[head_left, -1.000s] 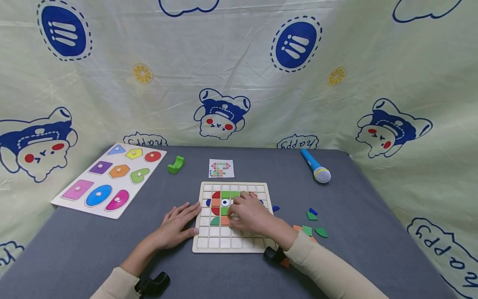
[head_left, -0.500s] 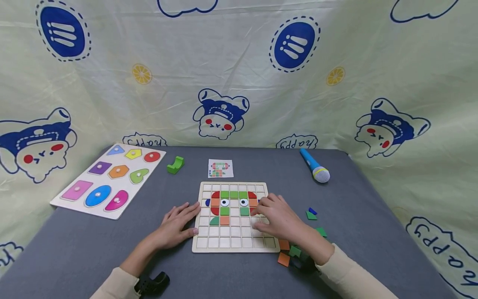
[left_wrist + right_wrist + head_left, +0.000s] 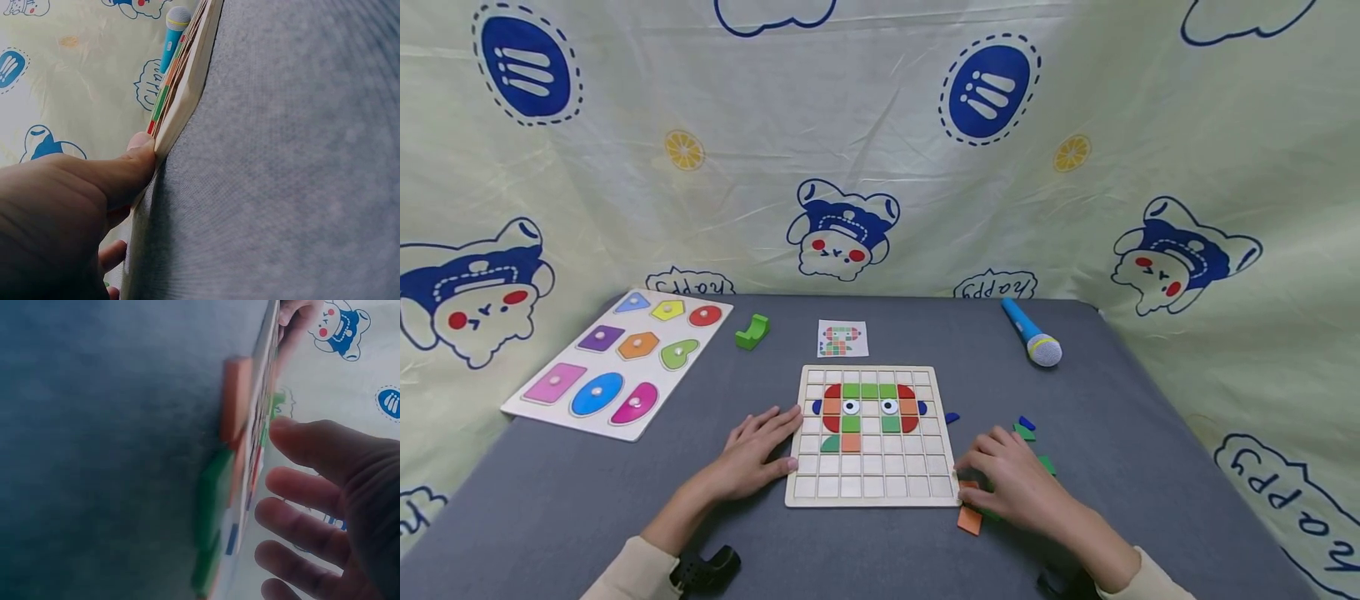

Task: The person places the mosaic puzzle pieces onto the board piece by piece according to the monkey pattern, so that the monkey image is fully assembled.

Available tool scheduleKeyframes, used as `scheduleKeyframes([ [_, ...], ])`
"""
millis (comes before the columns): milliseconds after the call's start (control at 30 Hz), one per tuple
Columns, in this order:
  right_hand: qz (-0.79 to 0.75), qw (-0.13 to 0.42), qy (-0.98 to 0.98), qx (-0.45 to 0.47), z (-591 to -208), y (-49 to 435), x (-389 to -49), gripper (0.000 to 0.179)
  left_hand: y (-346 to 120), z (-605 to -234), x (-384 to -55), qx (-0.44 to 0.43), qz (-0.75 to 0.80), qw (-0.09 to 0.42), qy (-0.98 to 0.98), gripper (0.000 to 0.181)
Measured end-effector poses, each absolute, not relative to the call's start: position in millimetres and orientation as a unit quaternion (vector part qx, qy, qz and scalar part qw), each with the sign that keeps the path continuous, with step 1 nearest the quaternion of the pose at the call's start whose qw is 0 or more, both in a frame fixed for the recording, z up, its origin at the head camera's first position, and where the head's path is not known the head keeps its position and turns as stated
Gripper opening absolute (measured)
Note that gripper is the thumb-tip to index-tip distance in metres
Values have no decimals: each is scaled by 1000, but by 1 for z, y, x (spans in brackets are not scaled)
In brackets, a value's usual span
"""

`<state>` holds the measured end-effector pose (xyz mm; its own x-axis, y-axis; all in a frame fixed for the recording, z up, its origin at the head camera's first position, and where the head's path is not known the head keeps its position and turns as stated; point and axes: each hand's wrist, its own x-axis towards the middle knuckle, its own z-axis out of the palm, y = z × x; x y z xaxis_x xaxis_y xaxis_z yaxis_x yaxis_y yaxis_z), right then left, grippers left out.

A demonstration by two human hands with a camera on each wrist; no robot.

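A wooden grid board [image 3: 872,487] lies on the grey cloth, bearing red, green, orange and blue tiles and two eye tiles. Against its left edge rests my left hand [image 3: 752,458], fingers extended; the left wrist view shows the thumb [image 3: 128,175] touching the rim. Beside the lower right corner hovers my right hand [image 3: 1018,479], fingers loosely spread and holding nothing. Under and around it lie loose pieces: an orange tile [image 3: 970,521] and green tiles [image 3: 214,500], partly hidden by the hand in the head view.
Behind the board lies a small pattern card [image 3: 842,338]. A green arch block [image 3: 752,332] and a knobbed shape puzzle [image 3: 617,362] are at the left. A blue toy microphone [image 3: 1033,333] lies back right. Blue pieces [image 3: 1027,423] sit right of the board.
My right hand has moved from over the board rightward and toward me, to the loose pieces. It uncovers the right-hand tiles. The left hand stays put.
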<state>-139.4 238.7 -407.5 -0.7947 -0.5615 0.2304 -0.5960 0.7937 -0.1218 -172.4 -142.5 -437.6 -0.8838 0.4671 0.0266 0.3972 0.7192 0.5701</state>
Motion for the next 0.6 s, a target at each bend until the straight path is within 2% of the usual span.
scheduleKeyframes([
  [600,67,68,-959,269,-414,249,-131,20,-142,-437,-172,231,298,63,924,63],
])
